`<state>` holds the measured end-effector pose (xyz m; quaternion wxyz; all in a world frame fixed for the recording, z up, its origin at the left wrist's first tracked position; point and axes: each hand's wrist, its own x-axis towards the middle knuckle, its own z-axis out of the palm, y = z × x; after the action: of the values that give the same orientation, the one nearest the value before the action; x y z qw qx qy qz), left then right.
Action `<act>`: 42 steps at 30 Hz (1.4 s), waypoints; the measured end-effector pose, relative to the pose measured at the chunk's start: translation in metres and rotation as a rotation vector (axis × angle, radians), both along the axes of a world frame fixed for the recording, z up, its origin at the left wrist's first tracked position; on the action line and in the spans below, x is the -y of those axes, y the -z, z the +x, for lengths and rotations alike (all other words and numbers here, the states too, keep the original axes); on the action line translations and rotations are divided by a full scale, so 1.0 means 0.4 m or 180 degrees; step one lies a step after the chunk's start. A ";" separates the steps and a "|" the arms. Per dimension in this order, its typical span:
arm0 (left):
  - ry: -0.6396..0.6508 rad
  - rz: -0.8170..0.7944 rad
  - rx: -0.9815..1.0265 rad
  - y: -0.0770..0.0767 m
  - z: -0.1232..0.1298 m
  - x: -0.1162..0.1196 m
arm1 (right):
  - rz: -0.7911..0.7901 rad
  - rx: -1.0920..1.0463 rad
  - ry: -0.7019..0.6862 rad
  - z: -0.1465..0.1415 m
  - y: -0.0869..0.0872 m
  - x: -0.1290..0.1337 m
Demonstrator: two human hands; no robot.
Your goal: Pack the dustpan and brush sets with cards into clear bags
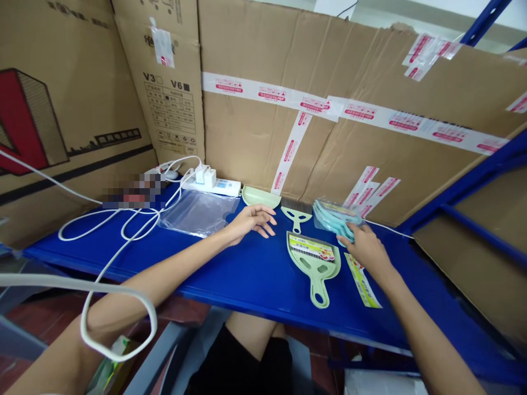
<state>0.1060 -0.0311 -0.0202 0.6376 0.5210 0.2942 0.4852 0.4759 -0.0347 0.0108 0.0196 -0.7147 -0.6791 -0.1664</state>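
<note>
My left hand (252, 222) hovers over the blue table, empty, with its fingers loosely bent and apart. Behind it lies a pale green dustpan (260, 197), and just to its right a small green hand brush (296, 215) with dark bristles. My right hand (368, 251) is closed on the handle end of light-blue dustpan-and-brush sets (334, 218), stacked in clear wrapping. Between my hands, a green dustpan-and-brush set (316, 269) with a printed label lies handle toward me. Near my right wrist rests a loose yellow-green label card (363, 282).
Clear plastic bags (200, 213) lie on the left side of the table (247, 280). A power strip (226, 187) with plugged-in chargers sits behind them. White cable (109, 255) loops across the left side and over my left forearm. Taped cardboard (247, 131) walls the back.
</note>
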 end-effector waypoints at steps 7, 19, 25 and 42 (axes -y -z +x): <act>0.0065 0.0015 -0.0038 -0.001 0.003 0.005 | 0.0278 -0.0128 0.0065 -0.032 0.029 0.023; -0.0048 0.0024 -0.0037 0.001 0.003 0.000 | 0.0122 -0.0426 -0.0391 0.006 0.071 -0.029; -0.0025 0.0075 -0.0095 0.009 0.006 -0.004 | 0.0148 -0.0378 -0.0354 -0.014 0.058 -0.013; -0.0084 0.0108 -0.0208 0.021 0.005 -0.008 | 0.0645 -0.0976 -0.0986 -0.072 -0.115 0.029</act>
<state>0.1080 -0.0281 -0.0285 0.6122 0.5434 0.3134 0.4813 0.4470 -0.0462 0.0569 0.2194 -0.6133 -0.7495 -0.1182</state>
